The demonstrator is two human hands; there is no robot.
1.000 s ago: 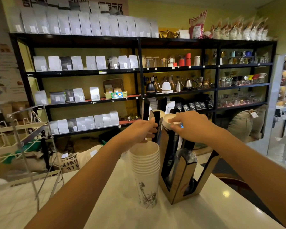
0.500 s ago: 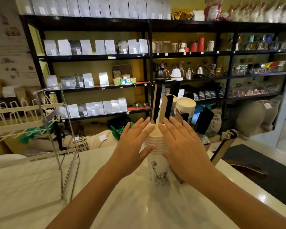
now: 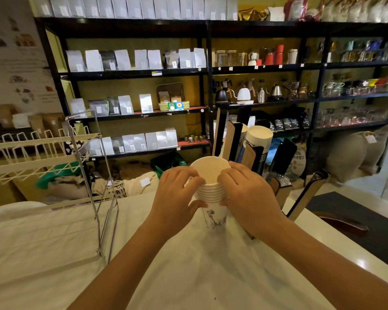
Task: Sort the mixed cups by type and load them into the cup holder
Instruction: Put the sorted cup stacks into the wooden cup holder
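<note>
A stack of white paper cups with a drawn print on the bottom cup stands on the white counter. My left hand grips its left side and my right hand grips its right side, fingers curled over the rims. Just behind it stands the wooden and black cup holder, with a white cup stack in an upper slot and clear plastic cups lower down. The holder's base is partly hidden by my right hand.
A metal wire rack stands on the counter to the left. Black shelves with coffee bags and kettles fill the background. The counter's right edge drops to a dark floor mat.
Both hands have come off the holder and closed around the paper cup stack. The fingers, spread half a second ago, now curl over the rims. The view has tilted down.
</note>
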